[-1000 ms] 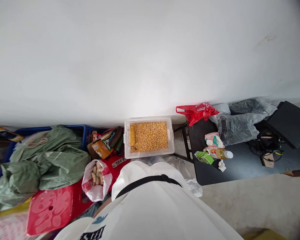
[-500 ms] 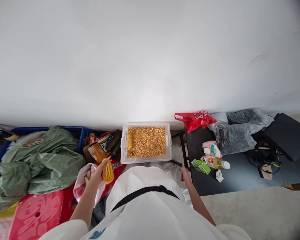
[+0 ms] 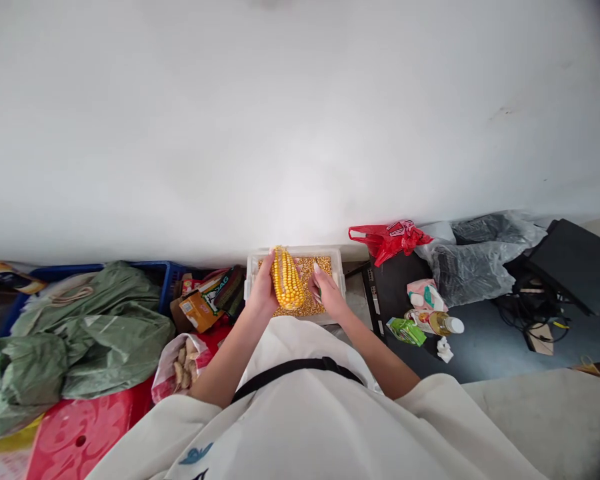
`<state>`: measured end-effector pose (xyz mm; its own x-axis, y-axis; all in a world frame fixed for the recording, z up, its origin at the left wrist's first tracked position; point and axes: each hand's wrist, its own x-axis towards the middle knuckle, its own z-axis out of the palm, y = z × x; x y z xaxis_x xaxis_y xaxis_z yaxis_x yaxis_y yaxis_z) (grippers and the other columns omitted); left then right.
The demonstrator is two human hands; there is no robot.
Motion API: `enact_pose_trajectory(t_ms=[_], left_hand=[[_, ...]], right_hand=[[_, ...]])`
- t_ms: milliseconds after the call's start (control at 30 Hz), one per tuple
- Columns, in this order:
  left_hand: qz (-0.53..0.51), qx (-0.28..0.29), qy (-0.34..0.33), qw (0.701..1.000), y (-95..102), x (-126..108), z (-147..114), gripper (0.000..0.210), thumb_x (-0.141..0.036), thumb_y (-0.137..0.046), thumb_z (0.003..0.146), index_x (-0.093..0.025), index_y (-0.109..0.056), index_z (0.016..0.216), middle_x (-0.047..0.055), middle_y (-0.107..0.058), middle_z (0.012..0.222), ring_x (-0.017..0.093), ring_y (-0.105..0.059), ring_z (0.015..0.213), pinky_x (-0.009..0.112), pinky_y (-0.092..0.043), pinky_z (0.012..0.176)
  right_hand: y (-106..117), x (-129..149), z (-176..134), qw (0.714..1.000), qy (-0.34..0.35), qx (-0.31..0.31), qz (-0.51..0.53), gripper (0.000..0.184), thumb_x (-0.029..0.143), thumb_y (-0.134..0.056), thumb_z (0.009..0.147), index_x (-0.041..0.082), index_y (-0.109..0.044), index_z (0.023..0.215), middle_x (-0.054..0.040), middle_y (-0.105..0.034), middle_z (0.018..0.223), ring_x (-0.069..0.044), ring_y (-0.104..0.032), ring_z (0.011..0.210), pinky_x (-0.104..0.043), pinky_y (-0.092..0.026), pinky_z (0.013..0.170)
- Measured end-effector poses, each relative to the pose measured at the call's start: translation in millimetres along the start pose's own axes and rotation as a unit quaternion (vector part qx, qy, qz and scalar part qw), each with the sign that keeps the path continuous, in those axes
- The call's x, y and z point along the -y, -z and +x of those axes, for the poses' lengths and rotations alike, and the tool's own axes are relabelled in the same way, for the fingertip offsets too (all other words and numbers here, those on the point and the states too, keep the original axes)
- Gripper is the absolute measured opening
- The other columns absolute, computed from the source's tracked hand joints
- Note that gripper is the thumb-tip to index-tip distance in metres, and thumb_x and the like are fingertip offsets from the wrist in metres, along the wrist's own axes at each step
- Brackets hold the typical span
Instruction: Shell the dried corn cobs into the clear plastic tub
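Bringing a corn cob (image 3: 287, 279) over to the clear tub (image 3: 339, 270) of loose kernels (image 3: 307, 309), clasped in the left hand (image 3: 264, 290). Compared with 0.5 s ago, no longer out to the left by the open bag (image 3: 201, 348) of brown lumpy produce, but up above the tub's middle, narrow end toward the wall (image 3: 300, 147) and thick end toward the body. Also bringing the right hand (image 3: 329, 293) inward, from low beside the bench (image 3: 455, 357) to above the tub's right half, just beside the cob and seemingly apart from it.

Gripping firmly on the left, with fingers and thumb wrapped around 1 side of the cob. Curling the fingers on the right, perhaps around something small and dark green; cannot tell if clamped on it or merely bent. Covering the tub's left end with the left hand, so cannot tell if the other cob, lying there 0.5 s ago, is hidden beneath.

Meaning, as a judgement, a shift from fetching to handling: cob within reach of 2 hands, tub directly below to catch anything loose. Leaving the red bag (image 3: 395, 239) and bottle (image 3: 443, 323) on the bench untouched.
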<state>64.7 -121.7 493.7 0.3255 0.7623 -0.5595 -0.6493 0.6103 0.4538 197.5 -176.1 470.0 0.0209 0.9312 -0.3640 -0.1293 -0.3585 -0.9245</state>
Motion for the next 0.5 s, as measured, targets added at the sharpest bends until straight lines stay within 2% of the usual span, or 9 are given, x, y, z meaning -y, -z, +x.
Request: enact_pose_trajectory(t_ms=[133, 233, 333, 400, 500], left_hand=[[-0.013, 0.008, -0.035, 0.999, -16.2, 3.9, -3.7, 0.036, -0.049, -0.058, 0.078, -0.016, -0.062, 0.093, 0.003, -0.064, 0.074, 0.016, -0.064, 0.068, 0.028, -0.053, 0.069], [-0.019, 0.0, -0.074, 0.997, -21.6, 2.7, -4.7, 0.036, -0.047, -0.059, 0.078, -0.016, -0.06, 0.097, 0.002, -0.063, 0.074, 0.014, -0.063, 0.066, 0.027, -0.052, 0.069], [-0.026, -0.009, -0.093, 0.995, -20.9, -1.2, -3.6, 0.035, -0.046, -0.061, 0.076, -0.015, -0.059, 0.092, 0.001, -0.062, 0.072, 0.013, -0.062, 0.063, 0.026, -0.051, 0.066], [-0.029, -0.013, -0.095, 0.995, -17.7, -3.5, -2.8, 0.034, -0.046, -0.063, 0.075, -0.015, -0.058, 0.088, 0.001, -0.062, 0.073, 0.013, -0.062, 0.064, 0.025, -0.051, 0.064], [-0.026, -0.039, -0.084, 0.995, -10.3, -6.2, -3.0, 0.034, -0.045, -0.066, 0.071, -0.016, -0.056, 0.086, 0.002, -0.063, 0.075, 0.016, -0.064, 0.066, 0.025, -0.05, 0.062]], right_hand=[[-3.2, 16.8, -2.9, 0.999, 0.046, -0.025, -0.015, 0.044, 0.066, -0.046, 0.079, 0.022, -0.049, 0.081, 0.0, -0.054, 0.074, -0.013, -0.052, 0.069, -0.024, -0.043, 0.058], [-6.6, 20.5, -4.5, 0.999, 0.034, -0.006, 0.029, 0.044, 0.065, -0.047, 0.078, 0.023, -0.051, 0.091, -0.0011, -0.057, 0.087, -0.016, -0.056, 0.081, -0.026, -0.047, 0.065], [-14.9, 20.3, -3.8, 0.997, -0.007, 0.01, 0.07, 0.047, 0.066, -0.047, 0.077, 0.024, -0.051, 0.096, -0.002, -0.059, 0.09, -0.016, -0.058, 0.078, -0.027, -0.048, 0.059], [-14.9, 15.9, -5.5, 0.996, -0.027, 0.016, 0.079, 0.048, 0.068, -0.046, 0.077, 0.024, -0.05, 0.096, -0.0023, -0.06, 0.085, -0.015, -0.059, 0.071, -0.026, -0.047, 0.054], [9.6, -5.1, -24.5, 0.999, -0.041, -0.027, 0.02, 0.047, 0.068, -0.047, 0.076, 0.022, -0.048, 0.08, 0.0002, -0.057, 0.068, -0.013, -0.053, 0.055, -0.025, -0.042, 0.05]])
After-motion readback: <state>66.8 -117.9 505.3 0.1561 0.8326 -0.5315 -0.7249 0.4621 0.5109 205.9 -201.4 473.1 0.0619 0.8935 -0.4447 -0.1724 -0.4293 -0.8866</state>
